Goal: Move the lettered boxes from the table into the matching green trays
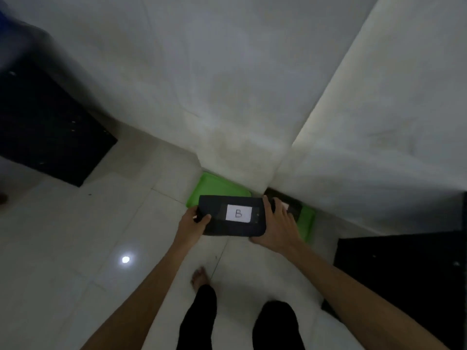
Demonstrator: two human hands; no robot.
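I hold a dark flat box with a white label marked B, level in front of me. My left hand grips its left end and my right hand grips its right end. Below and beyond it, two green trays lie on the floor against the wall corner. The left green tray shows only bare green. The right green tray holds another dark box with a white label partly hidden by my right hand.
A white tiled floor spreads out below, with a light reflection on it. White walls meet in a corner behind the trays. A dark table stands at the left and another dark surface at the right. My legs and one foot show below.
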